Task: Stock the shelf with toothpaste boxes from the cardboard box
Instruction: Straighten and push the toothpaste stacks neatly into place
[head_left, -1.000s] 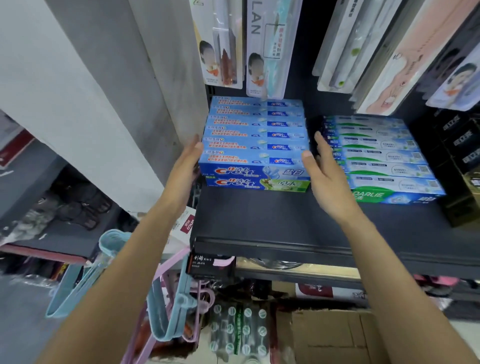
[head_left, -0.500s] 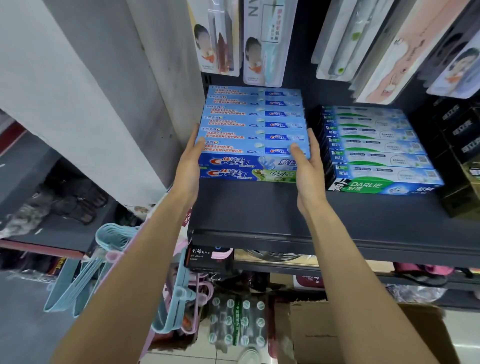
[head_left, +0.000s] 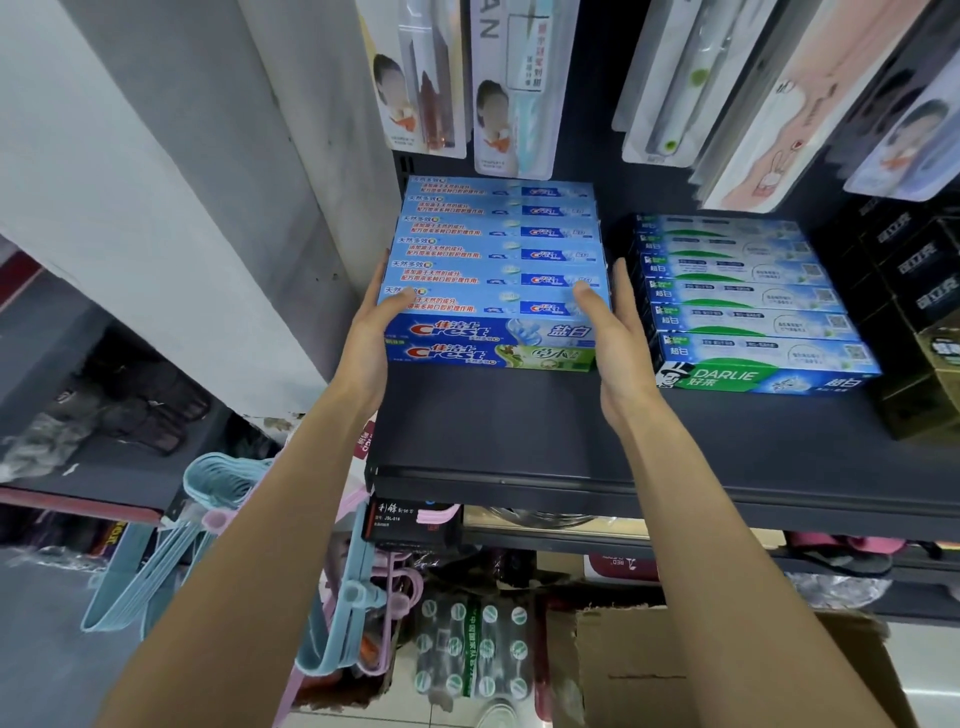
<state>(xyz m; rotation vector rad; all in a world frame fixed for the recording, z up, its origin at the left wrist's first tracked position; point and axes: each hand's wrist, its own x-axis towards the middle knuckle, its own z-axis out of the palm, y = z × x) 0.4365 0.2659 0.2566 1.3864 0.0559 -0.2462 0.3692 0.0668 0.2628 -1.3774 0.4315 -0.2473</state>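
Observation:
Two layers of blue Crest toothpaste boxes (head_left: 498, 260) lie in rows on the left part of the dark shelf (head_left: 519, 431). My left hand (head_left: 369, 332) clasps the left end of the front Crest boxes (head_left: 488, 340), thumb laid over the top box. At the right end, my right hand (head_left: 618, 332) clasps the same boxes, thumb also on top. Its fingers run along the gap beside the Darlie toothpaste boxes (head_left: 753, 312). The open cardboard box (head_left: 675, 675) stands on the floor at the lower right; its inside is hidden.
Toothbrush packs (head_left: 467, 78) hang above the shelf. Black and gold boxes (head_left: 914, 291) fill the shelf's right end. A white pillar (head_left: 182, 182) rises on the left. Blue and pink hangers (head_left: 208, 519) hang below the shelf's left corner, beside a bottle pack (head_left: 467, 644).
Both hands have closed in on the ends of the front Crest boxes, and both thumbs now lie on the top box. The right hand moved left, away from the Darlie boxes.

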